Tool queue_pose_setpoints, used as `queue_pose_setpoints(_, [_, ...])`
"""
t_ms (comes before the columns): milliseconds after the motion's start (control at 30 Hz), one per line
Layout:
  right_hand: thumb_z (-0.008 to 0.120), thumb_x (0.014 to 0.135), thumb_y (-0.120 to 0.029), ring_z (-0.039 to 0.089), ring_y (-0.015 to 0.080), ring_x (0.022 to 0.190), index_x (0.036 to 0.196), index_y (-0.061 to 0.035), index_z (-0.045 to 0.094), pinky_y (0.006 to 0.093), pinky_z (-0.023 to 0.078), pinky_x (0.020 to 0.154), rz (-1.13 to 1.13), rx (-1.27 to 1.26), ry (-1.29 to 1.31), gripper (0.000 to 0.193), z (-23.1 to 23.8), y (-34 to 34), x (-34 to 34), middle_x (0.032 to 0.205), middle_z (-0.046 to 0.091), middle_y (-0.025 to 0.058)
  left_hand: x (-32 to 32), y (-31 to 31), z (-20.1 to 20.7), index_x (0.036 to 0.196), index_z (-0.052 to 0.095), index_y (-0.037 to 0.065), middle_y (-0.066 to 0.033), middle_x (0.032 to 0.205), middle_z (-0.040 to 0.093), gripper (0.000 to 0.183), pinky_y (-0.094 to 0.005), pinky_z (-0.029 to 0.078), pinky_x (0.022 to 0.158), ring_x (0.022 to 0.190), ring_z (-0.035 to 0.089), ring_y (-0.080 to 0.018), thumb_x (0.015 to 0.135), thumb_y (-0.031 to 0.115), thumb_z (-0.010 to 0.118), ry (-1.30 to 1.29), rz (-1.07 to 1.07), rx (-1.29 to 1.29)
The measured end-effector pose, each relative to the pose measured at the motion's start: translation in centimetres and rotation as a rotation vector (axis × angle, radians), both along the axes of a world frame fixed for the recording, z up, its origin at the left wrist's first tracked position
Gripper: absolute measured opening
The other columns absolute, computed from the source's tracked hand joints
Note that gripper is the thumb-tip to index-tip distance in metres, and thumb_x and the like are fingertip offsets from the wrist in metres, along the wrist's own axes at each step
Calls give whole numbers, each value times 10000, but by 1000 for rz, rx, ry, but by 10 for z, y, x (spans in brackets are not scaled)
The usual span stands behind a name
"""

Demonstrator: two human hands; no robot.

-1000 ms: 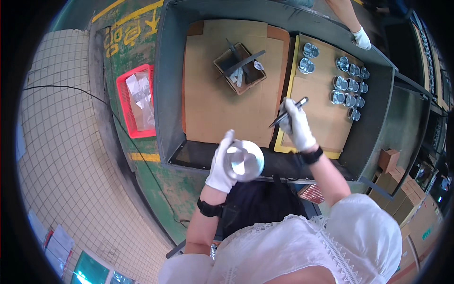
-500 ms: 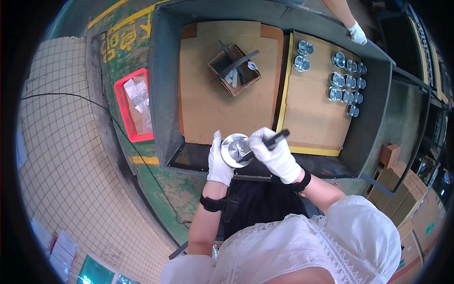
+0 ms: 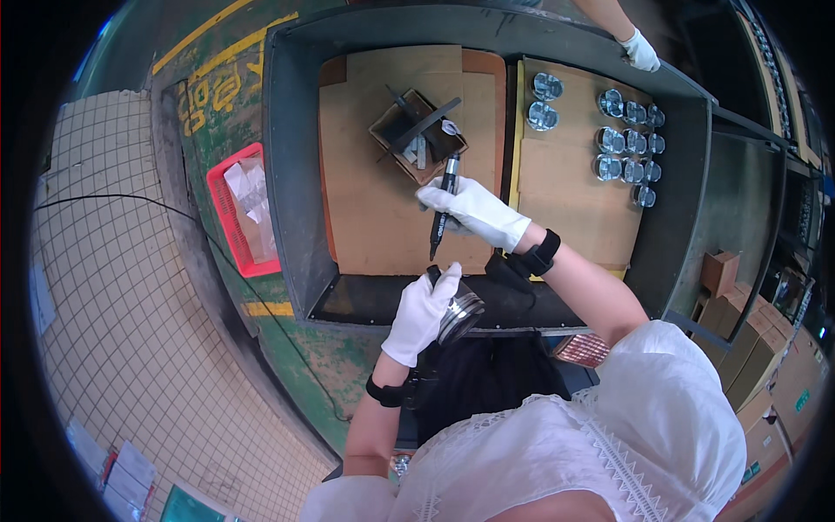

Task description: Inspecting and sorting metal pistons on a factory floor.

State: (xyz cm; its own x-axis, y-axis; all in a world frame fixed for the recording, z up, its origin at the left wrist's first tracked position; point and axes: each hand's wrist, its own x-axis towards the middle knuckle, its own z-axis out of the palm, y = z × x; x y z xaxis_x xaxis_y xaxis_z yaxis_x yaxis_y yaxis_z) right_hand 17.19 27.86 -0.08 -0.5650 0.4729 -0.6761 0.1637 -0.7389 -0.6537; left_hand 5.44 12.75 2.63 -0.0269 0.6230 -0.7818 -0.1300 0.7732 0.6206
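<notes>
My left hand (image 3: 419,320), in a white glove, grips a metal piston (image 3: 463,315) near the front edge of the bin. The piston lies tilted, its grooved side showing. Between the left thumb and fingers sticks up a small black piece (image 3: 433,275), which looks like a pen cap. Just above it, my gloved right hand (image 3: 478,213) is closed around a black marker pen (image 3: 440,228). Its bare tip points down at the black piece, a small gap apart.
Cardboard (image 3: 365,235) lines the grey metal bin (image 3: 291,174). A small box (image 3: 426,170) of dark metal bars stands on it. Several pistons (image 3: 611,139) stand on the right-hand cardboard. A co-worker's gloved hand (image 3: 641,52) rests on the far rim. A red basket (image 3: 224,204) lies left.
My right hand has lifted the marker off the piston's top and swung it upright, up and left. The left hand has tipped the piston onto its side. The black piece now shows there.
</notes>
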Motion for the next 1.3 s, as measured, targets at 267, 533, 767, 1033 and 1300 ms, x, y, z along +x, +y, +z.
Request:
queue_pose_setpoints(267, [603,895,-349,471,73,642,888,-47,632,237,399,587,278,326,57,304,-14,-15,-12,716,539,-17,-5,6,-1,777,589,-34,-31,574,484,397,-310,362,504,545,408,-94,968,313,559,71,-170,101])
queue_pose_setpoints(533, [603,875,-389,556,139,671,847,-12,645,285,449,646,54,234,-79,381,-37,-44,7,724,603,43,-18,16,-27,796,573,69,70,673,474,405,-242,370,537,612,407,-29,977,427,518,-167,-318,-95])
queue_pose_setpoints(767, [532,926,-531,376,93,430,738,-132,485,238,285,422,-499,-565,98,444,-125,1,-22,552,418,-33,-27,20,-23,726,561,117,54,656,513,524,-219,390,561,592,442,-45,946,580,456,-206,-176,-313])
queue_pose_setpoints(1033, [550,916,-491,458,120,430,762,-91,520,272,339,390,-534,-319,-190,430,-118,-65,65,573,511,25,-18,-2,-30,778,595,128,36,664,574,400,-217,432,539,571,518,-54,950,484,533,-247,58,-370])
queue_pose_setpoints(1300, [548,936,-407,428,73,465,946,-81,575,230,339,418,-1065,-143,-400,327,68,-318,263,646,556,-1,51,-10,-4,1287,449,-61,-62,823,616,427,-273,532,655,703,601,-125,917,113,572,-208,-398,-51])
